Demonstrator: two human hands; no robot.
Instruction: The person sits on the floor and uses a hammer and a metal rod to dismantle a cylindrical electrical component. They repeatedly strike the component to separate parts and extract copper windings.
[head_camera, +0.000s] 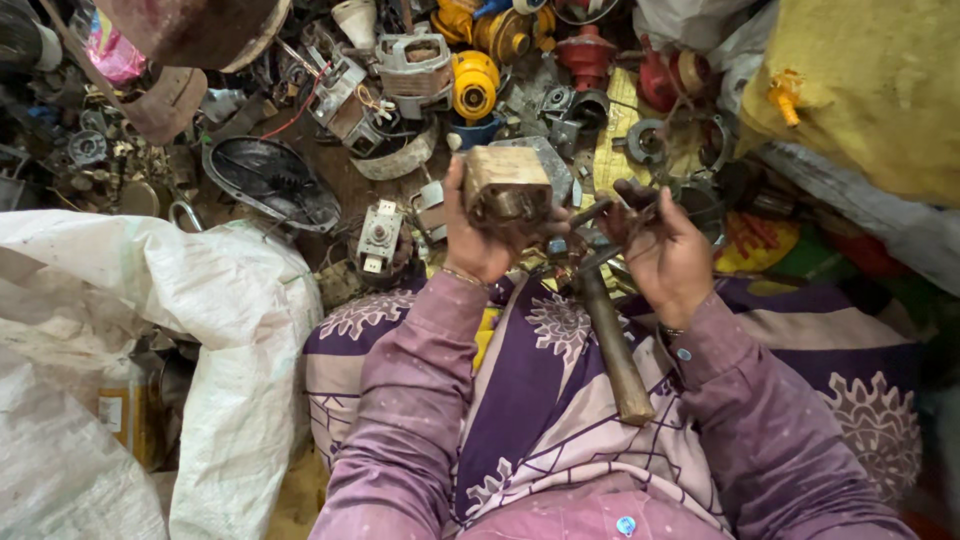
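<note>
Two hands are up over the lap, each with something in it. The left hand (470, 240) is wrapped around a blocky, rusty motor core (507, 188), fingers closed on its near side, lifting it clear of the heap and tilting its face toward the camera. The right hand (665, 255) is closed around thin dark metal pieces (640, 205); what exactly they are I cannot tell, since the fingers cover most of them. A hammer (610, 345) lies across the lap between the forearms, its wooden handle pointing back toward the body and its head hidden under the hands; neither hand grips it.

Judging progress by how things lie: the core looks intact, with no part visibly pulled out of it, so the stripping of this piece seems to be at an early point. Ahead lies a wide pile of motors (420, 65), yellow housings (475, 85) and red parts (585, 55), mixed and seemingly unsorted, with a dark fan guard (270, 180) on the left. A white sack (150, 300) slumps just beside the left knee, its contents out of sight, so how much is already sorted away cannot be told. Most of the heap appears yet to be handled
</note>
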